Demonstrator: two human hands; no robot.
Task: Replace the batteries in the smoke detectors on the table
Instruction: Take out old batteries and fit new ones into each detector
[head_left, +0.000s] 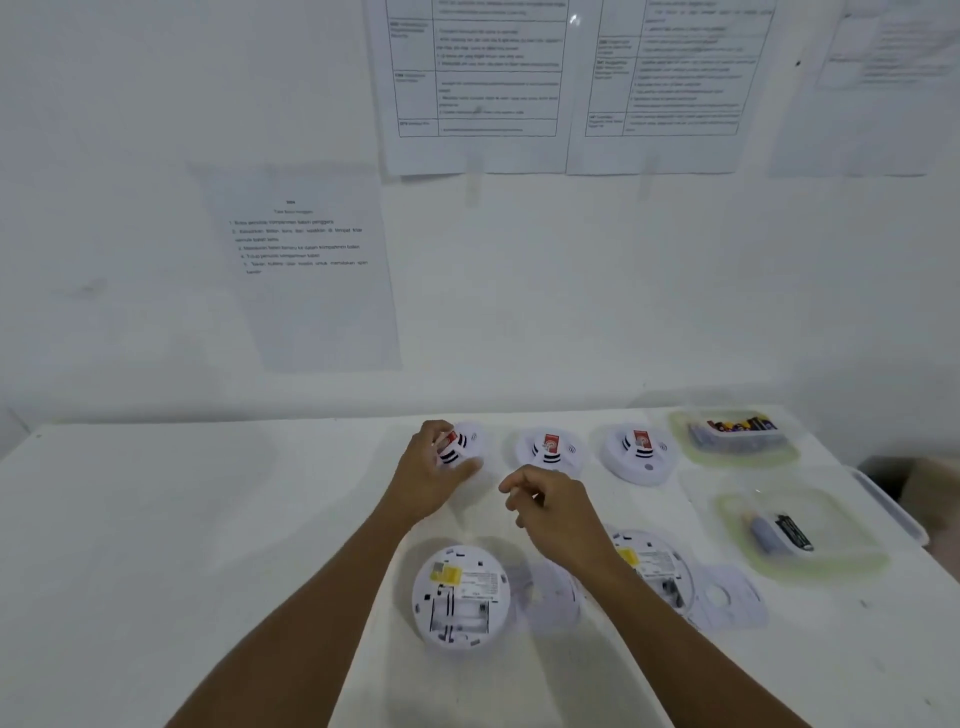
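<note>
Three white smoke detectors with red labels stand in a row at the back of the white table (182, 519). My left hand (431, 478) wraps around the leftmost detector (470, 441). The middle detector (549, 449) and the right detector (640, 452) stand untouched. My right hand (550, 506) hovers just in front of the middle one, fingers loosely curled, holding nothing. Nearer to me lie two detectors face down: one open-backed detector (460, 595) with an empty battery bay, and another (657, 569) partly hidden by my right forearm.
A clear tub of batteries (737, 431) sits at the back right. In front of it a shallow tray (841, 551) holds two loose batteries (779, 532). Two round mounting plates (550, 592) (727, 597) lie beside the face-down detectors. Printed sheets hang on the wall.
</note>
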